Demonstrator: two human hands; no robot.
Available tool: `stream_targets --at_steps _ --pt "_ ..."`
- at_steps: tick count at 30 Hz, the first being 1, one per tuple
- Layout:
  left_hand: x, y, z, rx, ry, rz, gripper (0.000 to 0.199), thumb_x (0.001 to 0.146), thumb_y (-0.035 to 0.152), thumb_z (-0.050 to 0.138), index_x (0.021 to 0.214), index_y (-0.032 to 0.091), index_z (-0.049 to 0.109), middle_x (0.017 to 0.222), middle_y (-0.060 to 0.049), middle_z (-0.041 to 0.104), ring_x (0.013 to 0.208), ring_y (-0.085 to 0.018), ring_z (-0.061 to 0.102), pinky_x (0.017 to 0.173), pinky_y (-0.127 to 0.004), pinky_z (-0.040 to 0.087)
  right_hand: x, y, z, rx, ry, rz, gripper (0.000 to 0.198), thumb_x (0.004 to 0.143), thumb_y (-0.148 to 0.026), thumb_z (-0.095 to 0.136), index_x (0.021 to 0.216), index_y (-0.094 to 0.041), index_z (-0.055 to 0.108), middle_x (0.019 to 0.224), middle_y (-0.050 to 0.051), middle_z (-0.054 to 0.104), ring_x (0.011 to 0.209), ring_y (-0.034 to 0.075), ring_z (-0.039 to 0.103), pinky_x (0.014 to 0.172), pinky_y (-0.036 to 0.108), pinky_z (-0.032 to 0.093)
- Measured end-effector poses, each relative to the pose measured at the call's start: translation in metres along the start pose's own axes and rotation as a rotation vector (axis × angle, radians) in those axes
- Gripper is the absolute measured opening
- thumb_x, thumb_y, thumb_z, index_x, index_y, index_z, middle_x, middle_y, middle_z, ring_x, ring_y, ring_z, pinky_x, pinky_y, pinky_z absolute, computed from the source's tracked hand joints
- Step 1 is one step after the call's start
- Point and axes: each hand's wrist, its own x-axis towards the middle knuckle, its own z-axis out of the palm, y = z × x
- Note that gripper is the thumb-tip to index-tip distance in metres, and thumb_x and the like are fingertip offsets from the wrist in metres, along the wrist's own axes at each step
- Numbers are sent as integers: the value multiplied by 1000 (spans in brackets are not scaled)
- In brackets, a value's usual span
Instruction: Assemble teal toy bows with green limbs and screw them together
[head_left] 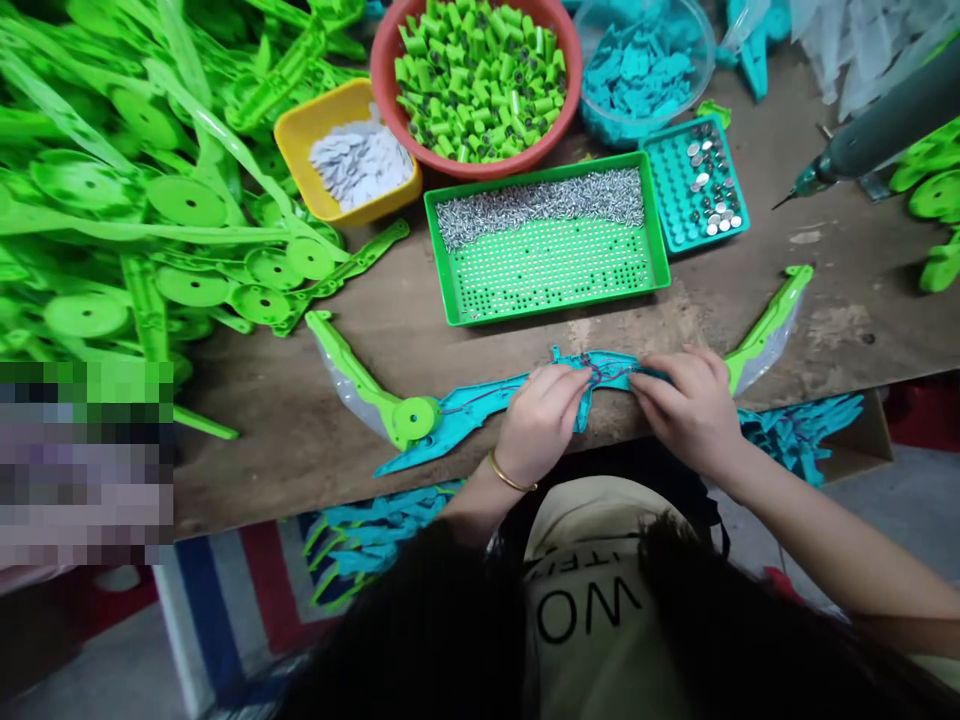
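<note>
Across much of the view, a worn wooden workbench (247,420). Over its upper left, a heap of green plastic parts (142,200), spilling toward the work. At the near edge, under both hands, a turquoise bow-shaped shell (476,402) with green limbs (356,385) at its ends; laid lengthwise, inner side up, presumably for access to its wiring. Farther back, a red bowl (384,80) of green cylinders (480,85); nearer, a green tray (562,304) of small screws (540,205), likely close for easy picking, yet limiting forward room. At upper right, apart from the hands, an electric screwdriver (885,125). Left of the bowl, a yellow tub (296,150); to its right, a clear tub (705,85) and a turquoise tray (671,190) of silvery button cells (724,220). Partly hiding the shell, left hand (541,410) and right hand (686,405), fingertips of both apparently pinching a thin dark wire (600,372), likely for control of the stretch between.
</note>
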Motion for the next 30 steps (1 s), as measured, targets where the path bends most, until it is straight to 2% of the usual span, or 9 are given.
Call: stream_targets --at_steps 3,7,11,15,19,23,30 --pt "2 -1 8 57 -23 8 20 97 19 49 104 16 68 92 -6 69 86 -16 64 80 -29 53 2 -1 -3 94 -11 -5 14 88 -23 61 102 -21 61 104 5 70 96 20 61 101 41 37" --pt "9 2 14 148 -89 8 21 97 20 48 102 16 69 91 -6 67 84 -17 60 79 -28 50 16 3 -4 126 -28 54 19 92 -22 57 111 -20 58 102 4 71 96 18 61 94 38 37" --pt "13 8 17 277 -135 8 23 98 22 47 96 17 69 87 -6 64 82 -19 58 75 -29 48 29 9 5 131 -96 38 11 94 -28 55 100 -21 62 100 3 70 95 20 59 90 38 34" --pt "12 9 19 317 -147 3 23 98 21 46 96 17 69 89 -6 65 83 -19 58 76 -29 47 31 9 12 129 -168 94 16 94 -31 54 100 -19 64 95 5 66 94 22 55 87 37 34" --pt "11 6 19 257 -106 9 21 97 20 48 103 16 68 91 -5 66 85 -19 58 79 -28 47 30 9 14 97 -158 95 20 96 -33 50 98 -22 67 88 4 63 88 22 52 83 37 34" --pt "10 5 20 250 -97 4 21 97 21 48 100 17 68 90 -6 66 85 -19 58 79 -29 46 31 8 13 86 -109 76 16 95 -31 53 92 -21 65 91 4 64 89 21 54 87 37 34" --pt "12 8 19 330 -239 -1 28 100 22 40 102 18 67 93 -7 62 86 -19 56 78 -30 44 31 8 15 135 -64 57 9 94 -27 55 91 -21 61 97 3 67 94 18 58 93 37 34"
